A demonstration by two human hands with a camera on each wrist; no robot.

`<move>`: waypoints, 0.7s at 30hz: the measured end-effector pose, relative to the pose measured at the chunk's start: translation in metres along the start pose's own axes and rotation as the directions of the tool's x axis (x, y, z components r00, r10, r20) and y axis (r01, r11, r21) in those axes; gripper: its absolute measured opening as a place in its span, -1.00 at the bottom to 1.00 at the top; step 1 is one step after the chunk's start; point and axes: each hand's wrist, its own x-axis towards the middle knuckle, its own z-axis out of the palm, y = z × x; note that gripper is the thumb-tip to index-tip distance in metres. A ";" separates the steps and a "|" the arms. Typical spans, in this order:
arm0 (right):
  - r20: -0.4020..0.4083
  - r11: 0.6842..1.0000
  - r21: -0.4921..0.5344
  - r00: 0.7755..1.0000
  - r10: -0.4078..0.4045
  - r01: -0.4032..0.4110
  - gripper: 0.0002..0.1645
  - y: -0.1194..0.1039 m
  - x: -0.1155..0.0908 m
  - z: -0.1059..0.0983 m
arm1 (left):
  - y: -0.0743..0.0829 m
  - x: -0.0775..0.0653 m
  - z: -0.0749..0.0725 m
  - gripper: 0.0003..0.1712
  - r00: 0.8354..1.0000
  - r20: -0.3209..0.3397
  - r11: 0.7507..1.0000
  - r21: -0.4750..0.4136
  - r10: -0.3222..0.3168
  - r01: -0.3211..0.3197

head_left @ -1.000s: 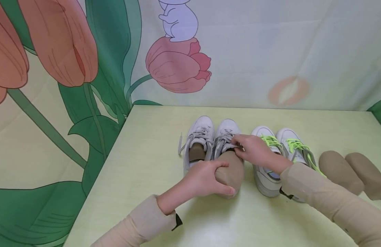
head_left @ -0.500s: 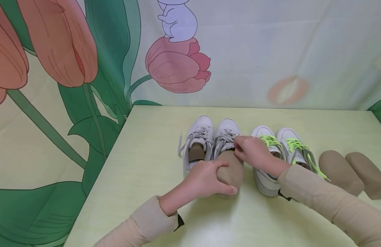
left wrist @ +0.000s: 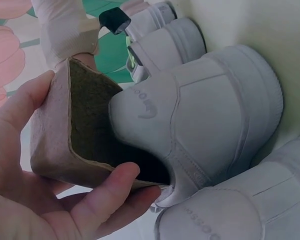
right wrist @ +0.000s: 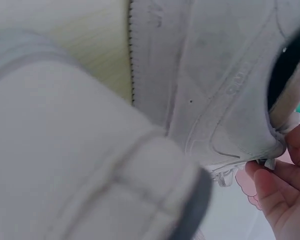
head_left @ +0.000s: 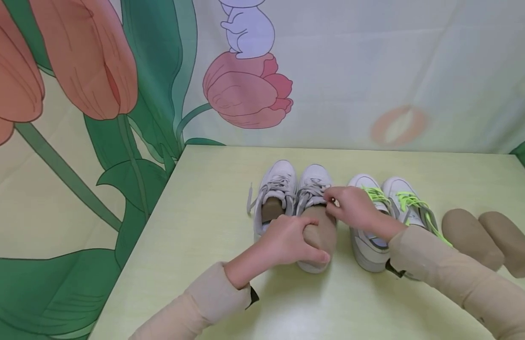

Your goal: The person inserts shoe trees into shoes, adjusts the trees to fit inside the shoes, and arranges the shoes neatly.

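Observation:
Two white shoes with grey laces stand side by side mid-table. Inside the right one of this pair [head_left: 314, 175], a brown moulded-pulp shoe insert [head_left: 323, 231] sits partway in the opening. My left hand [head_left: 288, 240] grips the insert's rear end, thumb on one side and fingers on the other. In the left wrist view, the hollow back of the insert [left wrist: 50, 135] tilts up beside the shoe's heel [left wrist: 210, 110]. My right hand [head_left: 353, 208] pinches the edge of the same shoe's opening near the laces, as the right wrist view shows at the collar [right wrist: 270, 145].
The left shoe [head_left: 281, 169] has a brown insert [head_left: 272, 208] in it. To the right stand two white shoes [head_left: 364, 255] with neon-green laces, partly under my right forearm. Beyond them lie two more pulp inserts [head_left: 468, 236]. A printed tulip cloth [head_left: 339, 71] hangs behind the table.
My left hand has shifted slightly forward with the insert, and more of the shoe's heel shows behind it. My right hand keeps its pinch at the opening.

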 end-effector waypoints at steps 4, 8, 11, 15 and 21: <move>0.034 0.994 0.085 0.998 0.061 -0.064 -0.92 0.002 0.002 -0.001 | 0.001 0.001 -0.004 -0.22 1.000 0.014 1.000 0.013 -0.007 0.006; 0.056 0.979 0.166 0.992 0.112 -0.120 -0.90 0.002 0.003 -0.002 | 0.002 0.002 -0.006 -0.21 0.999 0.029 1.000 0.013 -0.017 0.016; 0.067 0.970 0.184 0.987 0.146 -0.156 -0.96 0.001 0.004 -0.001 | 0.001 0.002 -0.006 -0.21 0.999 0.033 1.000 0.011 -0.020 0.020; 0.103 0.967 0.131 0.973 0.207 -0.220 -0.75 -0.001 0.005 0.003 | -0.001 0.000 -0.006 -0.20 0.999 0.037 1.000 0.004 -0.019 0.019; 0.095 0.975 0.044 0.973 0.212 -0.216 -0.55 0.001 0.008 0.011 | -0.001 0.000 -0.007 -0.22 1.000 0.020 1.000 -0.002 -0.003 0.003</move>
